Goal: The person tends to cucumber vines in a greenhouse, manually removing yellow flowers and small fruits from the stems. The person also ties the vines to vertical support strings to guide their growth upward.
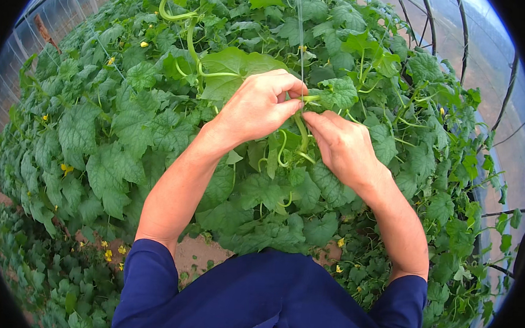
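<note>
A thin pale string (300, 35) runs down from the top of the view to my two hands, beside a thick green vine stem (302, 132). My left hand (264, 103) pinches at the string and a light green stalk between thumb and forefinger. Just below and to the right, my right hand (342, 144) has its fingertips together at the string, close against the stem. A ruffled leaf (339, 93) stands right of the left fingertips. Behind the left hand spreads a broad light green leaf (232, 65). Curled tendrils (282, 149) hang under the hands. My fingers hide the exact grip.
Dense leafy vines (120, 128) with small yellow flowers (66, 169) surround the hands. Another thick curved stem (191, 38) rises at upper left. Dark metal hoops (464, 41) and plastic sheeting (483, 87) stand at right. Bare soil (203, 253) shows below, near more low plants.
</note>
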Demonstrator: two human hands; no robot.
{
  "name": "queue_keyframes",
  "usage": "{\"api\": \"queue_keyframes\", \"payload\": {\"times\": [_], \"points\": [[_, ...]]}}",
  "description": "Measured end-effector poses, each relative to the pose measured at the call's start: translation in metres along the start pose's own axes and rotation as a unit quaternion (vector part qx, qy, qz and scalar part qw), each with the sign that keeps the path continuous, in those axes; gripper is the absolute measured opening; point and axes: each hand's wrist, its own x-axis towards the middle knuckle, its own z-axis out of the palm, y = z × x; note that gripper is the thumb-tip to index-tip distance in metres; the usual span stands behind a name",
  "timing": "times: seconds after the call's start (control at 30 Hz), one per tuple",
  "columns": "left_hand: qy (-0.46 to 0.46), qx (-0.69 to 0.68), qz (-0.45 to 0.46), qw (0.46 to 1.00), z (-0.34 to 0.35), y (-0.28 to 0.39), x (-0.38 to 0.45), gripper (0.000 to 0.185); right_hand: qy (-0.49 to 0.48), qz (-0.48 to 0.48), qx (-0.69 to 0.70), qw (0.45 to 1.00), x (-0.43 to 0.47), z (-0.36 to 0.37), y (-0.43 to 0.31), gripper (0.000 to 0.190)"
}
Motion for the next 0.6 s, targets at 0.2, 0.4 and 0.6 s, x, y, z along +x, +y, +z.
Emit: {"api": "queue_keyframes", "payload": {"times": [0.2,0.4,0.6], "points": [[-0.022,-0.023,0.046,0.998,-0.001,-0.005,-0.002,0.017,-0.005,0.078,0.098,0.992,0.010,0.002,0.026,0.014],[-0.059,-0.120,-0.067,0.989,-0.005,-0.006,-0.011,0.019,0.037,0.179,0.276,0.944,0.027,0.006,0.024,0.014],[-0.069,-0.194,-0.088,0.975,-0.014,-0.007,-0.015,0.020,0.046,0.219,0.419,0.880,0.035,0.015,0.018,0.011]]}}
